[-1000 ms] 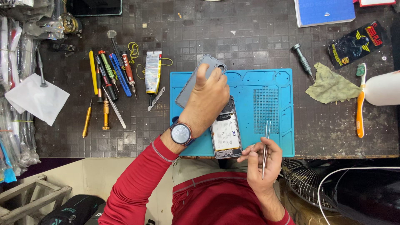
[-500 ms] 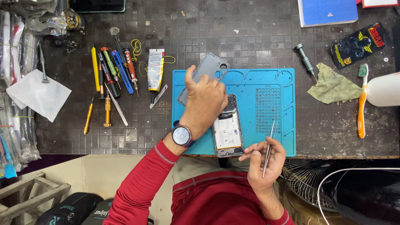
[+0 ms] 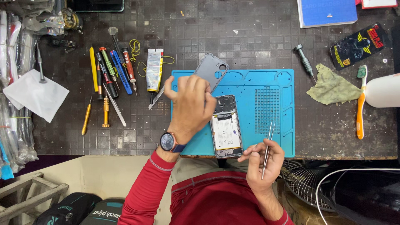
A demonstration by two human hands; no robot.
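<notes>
An opened phone (image 3: pixel 225 126) lies on the blue work mat (image 3: pixel 266 108), its battery and boards showing. My left hand (image 3: pixel 189 104) hovers over the mat's left part and holds the grey back cover (image 3: pixel 211 71) by its lower end, tilted toward the far left. My right hand (image 3: pixel 264 160) sits at the table's near edge, gripping metal tweezers (image 3: pixel 267 146) whose tips point away from me, just right of the phone.
Screwdrivers and pry tools (image 3: pixel 109 75) and a glue tube (image 3: pixel 154 71) lie left of the mat. A screwdriver (image 3: pixel 304 62), green cloth (image 3: pixel 331 86), orange toothbrush (image 3: pixel 360 106) and white bottle (image 3: pixel 383 91) lie on the right. A fan grille (image 3: pixel 302 179) is below the table edge.
My left hand has lifted the grey cover farther from the phone and swung it toward the far left. My right hand with the tweezers has barely moved.
</notes>
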